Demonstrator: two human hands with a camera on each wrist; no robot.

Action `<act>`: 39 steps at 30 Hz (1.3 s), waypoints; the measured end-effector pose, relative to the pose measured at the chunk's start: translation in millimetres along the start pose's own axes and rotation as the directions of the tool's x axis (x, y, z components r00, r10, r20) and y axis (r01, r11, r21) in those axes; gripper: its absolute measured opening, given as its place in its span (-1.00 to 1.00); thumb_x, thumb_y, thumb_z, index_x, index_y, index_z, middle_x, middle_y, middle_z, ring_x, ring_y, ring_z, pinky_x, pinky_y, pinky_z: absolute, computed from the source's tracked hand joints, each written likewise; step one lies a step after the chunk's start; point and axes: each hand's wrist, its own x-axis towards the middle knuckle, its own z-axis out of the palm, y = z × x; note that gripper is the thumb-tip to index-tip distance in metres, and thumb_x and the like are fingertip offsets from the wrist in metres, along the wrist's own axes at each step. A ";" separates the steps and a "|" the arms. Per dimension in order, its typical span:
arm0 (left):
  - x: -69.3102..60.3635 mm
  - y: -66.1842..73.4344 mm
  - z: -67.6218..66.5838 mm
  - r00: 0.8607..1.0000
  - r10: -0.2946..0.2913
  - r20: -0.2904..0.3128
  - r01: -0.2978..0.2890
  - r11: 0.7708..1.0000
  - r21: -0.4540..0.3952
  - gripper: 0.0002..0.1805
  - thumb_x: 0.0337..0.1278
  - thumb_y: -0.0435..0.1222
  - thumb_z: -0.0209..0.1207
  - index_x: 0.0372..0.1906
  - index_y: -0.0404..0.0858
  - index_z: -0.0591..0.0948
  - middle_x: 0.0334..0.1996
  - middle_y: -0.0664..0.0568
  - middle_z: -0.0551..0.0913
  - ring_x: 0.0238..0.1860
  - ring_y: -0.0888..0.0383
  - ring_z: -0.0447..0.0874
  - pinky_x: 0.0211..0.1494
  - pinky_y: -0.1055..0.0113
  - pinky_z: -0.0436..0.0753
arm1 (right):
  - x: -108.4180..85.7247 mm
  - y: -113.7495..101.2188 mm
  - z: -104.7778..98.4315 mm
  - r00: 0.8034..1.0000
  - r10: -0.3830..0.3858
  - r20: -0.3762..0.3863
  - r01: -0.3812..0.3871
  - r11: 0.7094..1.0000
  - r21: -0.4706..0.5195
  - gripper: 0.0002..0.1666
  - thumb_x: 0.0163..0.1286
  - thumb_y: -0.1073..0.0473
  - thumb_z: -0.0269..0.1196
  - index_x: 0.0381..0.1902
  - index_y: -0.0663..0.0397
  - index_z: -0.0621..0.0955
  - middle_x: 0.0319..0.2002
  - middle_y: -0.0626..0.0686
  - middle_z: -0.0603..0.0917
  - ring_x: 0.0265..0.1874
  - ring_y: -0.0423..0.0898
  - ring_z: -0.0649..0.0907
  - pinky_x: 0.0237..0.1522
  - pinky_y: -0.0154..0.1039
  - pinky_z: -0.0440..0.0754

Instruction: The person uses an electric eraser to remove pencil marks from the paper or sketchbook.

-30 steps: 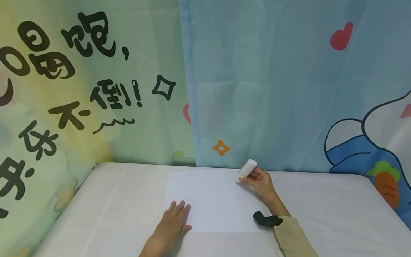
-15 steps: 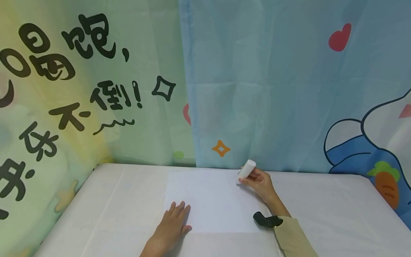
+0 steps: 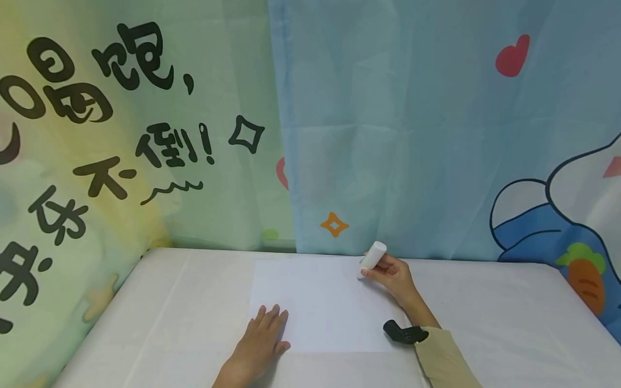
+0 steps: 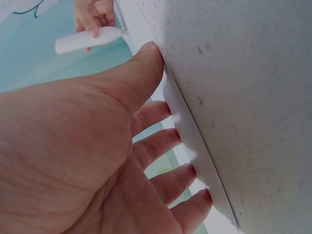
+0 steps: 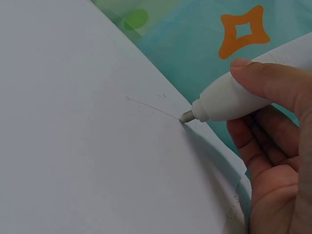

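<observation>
A white sheet of paper (image 3: 320, 307) lies on the cloth-covered table. My right hand (image 3: 392, 276) holds a thick white electric eraser (image 3: 373, 255) near the paper's far right corner. In the right wrist view, thumb and fingers grip the electric eraser (image 5: 234, 95), and its small greyish tip meets the end of a faint thin line (image 5: 151, 107) on the paper. My left hand (image 3: 259, 342) rests on the sheet's near left part with fingers spread. The left wrist view shows the fingertips of the left hand (image 4: 122, 141) touching the paper along its edge.
A white cloth covers the table (image 3: 495, 318), whose far edge meets a printed curtain (image 3: 388, 134). The dark wrist device (image 3: 405, 332) sits at the right sleeve (image 3: 443, 355). Small dark specks show on the surface (image 4: 243, 97) in the left wrist view.
The electric eraser has shifted very slightly toward me within the right hand's grip since a second ago. My left hand stays in place on the paper.
</observation>
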 end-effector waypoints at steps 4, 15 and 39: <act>-0.3 0.5 -1.0 1.000 -0.002 0.001 0.002 1.000 -0.002 -0.33 0.31 -0.10 0.13 0.37 -0.41 0.31 0.40 -0.34 0.26 0.42 -0.41 0.10 0.33 -0.31 0.24 | 0.5 0.8 0.2 1.000 -0.013 0.000 0.013 1.000 0.000 -0.47 0.14 0.49 0.38 0.07 0.60 0.50 -0.14 -0.30 0.69 -0.13 -0.41 0.64 -0.05 -0.53 0.59; 0.1 1.1 -2.4 1.000 0.001 0.010 -0.001 1.000 0.001 -0.33 0.32 -0.10 0.11 0.38 -0.41 0.30 0.40 -0.35 0.25 0.42 -0.41 0.09 0.33 -0.31 0.23 | 0.3 0.6 0.2 1.000 0.005 -0.014 -0.005 1.000 -0.002 -0.46 0.14 0.46 0.40 0.07 0.58 0.50 -0.14 -0.29 0.70 -0.13 -0.41 0.65 -0.06 -0.53 0.59; -0.6 0.6 -0.8 1.000 0.005 0.002 -0.004 1.000 -0.012 -0.34 0.32 -0.11 0.13 0.37 -0.42 0.32 0.39 -0.36 0.26 0.41 -0.42 0.10 0.31 -0.33 0.25 | -1.1 -1.2 1.7 1.000 0.004 -0.001 -0.004 1.000 -0.007 -0.48 0.12 0.51 0.37 0.06 0.60 0.51 -0.08 -0.07 0.73 -0.15 -0.41 0.65 -0.06 -0.52 0.59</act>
